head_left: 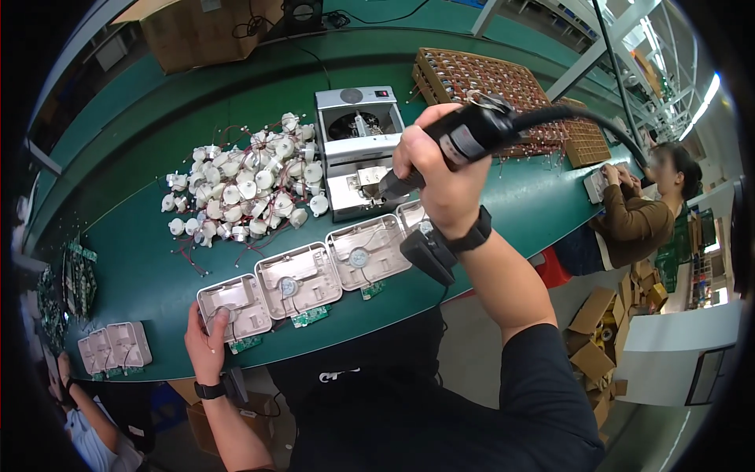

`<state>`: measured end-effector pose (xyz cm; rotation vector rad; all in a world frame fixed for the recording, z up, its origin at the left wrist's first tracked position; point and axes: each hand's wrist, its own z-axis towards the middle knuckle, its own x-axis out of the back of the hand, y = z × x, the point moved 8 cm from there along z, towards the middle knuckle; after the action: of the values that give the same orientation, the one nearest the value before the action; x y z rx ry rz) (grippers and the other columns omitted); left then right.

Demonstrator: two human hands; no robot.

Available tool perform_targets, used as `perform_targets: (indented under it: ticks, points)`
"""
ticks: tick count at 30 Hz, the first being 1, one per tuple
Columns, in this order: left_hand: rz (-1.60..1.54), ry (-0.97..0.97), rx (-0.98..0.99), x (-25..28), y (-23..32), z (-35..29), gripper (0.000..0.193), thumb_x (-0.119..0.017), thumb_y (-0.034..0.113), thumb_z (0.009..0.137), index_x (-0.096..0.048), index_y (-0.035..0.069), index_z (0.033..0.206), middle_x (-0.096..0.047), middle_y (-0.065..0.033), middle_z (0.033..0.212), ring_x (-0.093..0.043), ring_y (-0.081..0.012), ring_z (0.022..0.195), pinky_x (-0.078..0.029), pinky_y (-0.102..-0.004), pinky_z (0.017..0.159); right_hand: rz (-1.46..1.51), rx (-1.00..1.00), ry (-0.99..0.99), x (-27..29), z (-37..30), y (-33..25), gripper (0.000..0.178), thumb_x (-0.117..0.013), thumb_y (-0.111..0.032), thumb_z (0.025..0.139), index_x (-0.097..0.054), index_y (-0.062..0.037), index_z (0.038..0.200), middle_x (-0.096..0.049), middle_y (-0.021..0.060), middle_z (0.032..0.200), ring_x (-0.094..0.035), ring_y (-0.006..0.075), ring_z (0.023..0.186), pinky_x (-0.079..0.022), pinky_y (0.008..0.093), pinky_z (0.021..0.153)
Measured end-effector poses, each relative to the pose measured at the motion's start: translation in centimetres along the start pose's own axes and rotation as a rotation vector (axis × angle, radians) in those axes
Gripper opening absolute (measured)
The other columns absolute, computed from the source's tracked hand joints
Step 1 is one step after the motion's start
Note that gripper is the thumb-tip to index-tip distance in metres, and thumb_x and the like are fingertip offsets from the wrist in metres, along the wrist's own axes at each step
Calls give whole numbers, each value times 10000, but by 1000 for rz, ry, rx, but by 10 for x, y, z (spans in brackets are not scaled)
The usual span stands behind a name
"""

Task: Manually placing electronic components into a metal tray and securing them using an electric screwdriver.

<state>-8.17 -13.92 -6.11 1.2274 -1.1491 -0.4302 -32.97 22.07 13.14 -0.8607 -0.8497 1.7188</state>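
Note:
My right hand (450,189) is wrapped round a black electric screwdriver (476,134) with a thick cable. The tool's lower end points at the front of a grey screw feeder (363,146); its tip is hard to make out there. At the left end of a row of white plastic housings, my left hand (207,343) grips the nearest housing (242,297), thumb inside and fingers along its outer left edge. A small green circuit board (245,344) lies at that housing's front edge. The neighbouring housing (303,271) has a round metal speaker-like disc and a wired board (311,316).
Behind the row lies a heap of white round parts with wires (244,185). A brown crate (487,79) of small wired parts stands at the far right. Co-workers sit at the right (641,208) and lower left (94,425). More housings (126,344) lie at the left.

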Motion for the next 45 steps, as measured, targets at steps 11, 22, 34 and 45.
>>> perform_targets:
  ticks: [11, 22, 34, 45]
  points:
    - [-7, -47, 47, 1, -4, 4, 587, -703, 274, 940, -491, -46, 1383, -661, -127, 1187, -613, -166, 1049, -473, -307, 945, 129, 17, 51, 0, -10, -14, 112, -593, -4, 891, -512, 2, 969, -560, 79, 672, -566, 168, 558, -491, 313, 561]
    - [-31, -29, 33, -2, -7, 5, 583, -707, 286, 935, -500, -28, 1379, -675, -118, 1140, -624, -160, 1010, -492, -296, 899, 110, -190, -6, 0, -13, -8, 139, -581, -47, 918, -505, -35, 1034, -527, 73, 699, -512, 166, 565, -457, 325, 553]
    - [-76, -57, 61, -3, -6, 3, 565, -689, 262, 947, -491, -16, 1398, -651, -105, 1182, -603, -156, 1044, -475, -294, 927, -87, -67, 98, 55, -66, -1, 197, -577, -28, 907, -463, -23, 1067, -544, 94, 724, -503, 166, 583, -470, 333, 580]
    - [-50, -39, 73, -2, -5, 2, 602, -691, 280, 947, -477, -26, 1420, -633, -117, 1238, -592, -173, 1098, -463, -306, 961, -124, -94, 110, 60, -65, 28, 165, -599, -15, 902, -463, -21, 993, -555, 85, 699, -537, 167, 565, -473, 320, 573]
